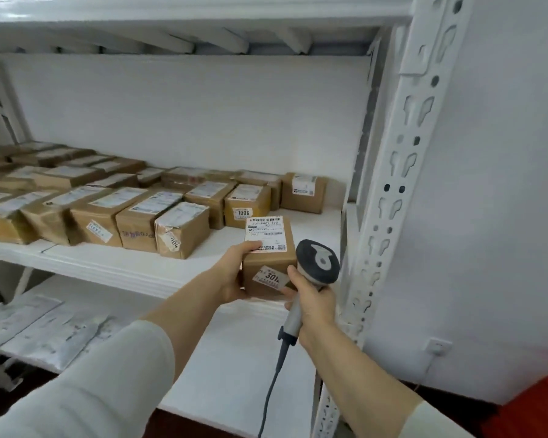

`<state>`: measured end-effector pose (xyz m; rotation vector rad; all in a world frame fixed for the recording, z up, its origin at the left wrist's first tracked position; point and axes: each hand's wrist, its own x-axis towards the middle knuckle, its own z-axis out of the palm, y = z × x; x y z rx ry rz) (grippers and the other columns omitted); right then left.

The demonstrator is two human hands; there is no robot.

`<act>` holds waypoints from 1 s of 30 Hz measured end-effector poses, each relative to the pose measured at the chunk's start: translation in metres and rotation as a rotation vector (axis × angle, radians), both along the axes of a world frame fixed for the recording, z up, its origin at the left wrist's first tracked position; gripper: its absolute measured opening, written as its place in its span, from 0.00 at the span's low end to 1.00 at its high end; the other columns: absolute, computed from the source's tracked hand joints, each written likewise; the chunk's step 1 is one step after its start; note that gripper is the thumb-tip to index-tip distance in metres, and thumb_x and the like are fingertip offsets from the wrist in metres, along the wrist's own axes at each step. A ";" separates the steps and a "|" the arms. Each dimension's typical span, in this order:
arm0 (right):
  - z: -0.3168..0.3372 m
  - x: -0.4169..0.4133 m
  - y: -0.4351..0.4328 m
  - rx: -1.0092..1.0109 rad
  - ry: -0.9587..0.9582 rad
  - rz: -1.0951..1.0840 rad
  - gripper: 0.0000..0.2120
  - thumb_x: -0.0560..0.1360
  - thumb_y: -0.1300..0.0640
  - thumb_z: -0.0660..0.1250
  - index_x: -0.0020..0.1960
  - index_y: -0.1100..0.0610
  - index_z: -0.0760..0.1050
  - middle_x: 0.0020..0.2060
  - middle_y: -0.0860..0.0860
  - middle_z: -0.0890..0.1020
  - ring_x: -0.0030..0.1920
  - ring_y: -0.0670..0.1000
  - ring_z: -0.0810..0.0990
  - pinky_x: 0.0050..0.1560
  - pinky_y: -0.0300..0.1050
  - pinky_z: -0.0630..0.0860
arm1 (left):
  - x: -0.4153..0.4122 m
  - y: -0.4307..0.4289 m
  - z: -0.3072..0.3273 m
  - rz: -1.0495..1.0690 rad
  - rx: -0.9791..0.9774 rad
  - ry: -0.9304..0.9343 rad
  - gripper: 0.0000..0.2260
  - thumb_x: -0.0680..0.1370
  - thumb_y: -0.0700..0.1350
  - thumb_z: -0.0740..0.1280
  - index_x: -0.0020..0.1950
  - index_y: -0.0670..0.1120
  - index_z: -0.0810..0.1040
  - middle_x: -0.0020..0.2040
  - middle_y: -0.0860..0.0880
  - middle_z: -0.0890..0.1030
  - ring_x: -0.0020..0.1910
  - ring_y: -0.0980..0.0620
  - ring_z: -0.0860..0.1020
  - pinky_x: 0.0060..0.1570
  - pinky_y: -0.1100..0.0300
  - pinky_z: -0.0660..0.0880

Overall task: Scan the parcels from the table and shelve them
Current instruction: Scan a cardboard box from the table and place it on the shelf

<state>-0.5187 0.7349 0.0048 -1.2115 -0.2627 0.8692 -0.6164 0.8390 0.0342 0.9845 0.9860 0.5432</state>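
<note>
Placement is the step in hand. The small brown cardboard parcel (268, 263), with a white shipping label (264, 232) on its top face, is held in the air over the front edge of the white middle shelf (314, 222), near that shelf's right end. It is not yet set down.

Hands:
- The left hand (231, 273) grips the parcel, with the thumb on top and the fingers curled under its left side.
- The right hand (314, 305) is wrapped round the handle of the grey handheld barcode scanner (318, 262). The scanner head sits just beside the parcel's right face. The thumb appears to touch the parcel's front corner.

Next move, as a judgement: carry the parcel forward into the bare strip of shelf to the right of the brown box marked 1006 (247, 205), then lower it flat. Its numbered front sticker (271, 277) should face outward, as on the neighbouring boxes. Keep the scanner clear of the white perforated upright post (393, 184).

Limits of the view:
- No beam or indicator shows, so whether the scan has registered cannot be told.
- The sticker reads 301, and the right thumb covers what follows.
- The scanner window faces away from the camera.
- The grey cable (272, 384) runs out of the bottom of the frame.
- The bench is not in view.
- The pale grey bags (45, 327) on the lower shelf are too blurred to read.
</note>
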 end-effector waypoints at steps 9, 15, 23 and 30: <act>0.011 0.027 0.066 0.015 0.204 -0.205 0.11 0.72 0.59 0.74 0.50 0.57 0.75 0.41 0.56 0.83 0.49 0.57 0.83 0.51 0.48 0.79 | 0.054 0.079 0.009 -0.210 0.027 0.121 0.14 0.78 0.57 0.63 0.56 0.49 0.74 0.46 0.43 0.81 0.47 0.46 0.78 0.47 0.51 0.76; 0.023 0.046 0.094 -0.046 0.248 -0.148 0.19 0.72 0.56 0.74 0.60 0.62 0.77 0.46 0.57 0.83 0.40 0.52 0.80 0.39 0.42 0.78 | 0.088 0.107 -0.001 -0.230 0.713 0.386 0.21 0.82 0.49 0.57 0.75 0.52 0.62 0.66 0.42 0.73 0.60 0.43 0.75 0.59 0.50 0.73; 0.019 0.061 0.123 -0.078 0.287 -0.067 0.17 0.74 0.57 0.72 0.60 0.61 0.76 0.41 0.56 0.79 0.41 0.52 0.78 0.46 0.46 0.78 | 0.091 0.140 -0.003 -0.710 1.644 0.973 0.30 0.81 0.51 0.59 0.79 0.52 0.48 0.79 0.49 0.49 0.78 0.50 0.47 0.75 0.48 0.42; 0.016 0.066 0.118 -0.107 0.306 -0.104 0.16 0.71 0.57 0.75 0.55 0.63 0.77 0.42 0.58 0.80 0.43 0.54 0.80 0.43 0.47 0.79 | 0.117 0.175 0.004 -0.714 1.666 1.122 0.32 0.80 0.40 0.63 0.79 0.43 0.48 0.78 0.42 0.52 0.77 0.43 0.52 0.74 0.51 0.51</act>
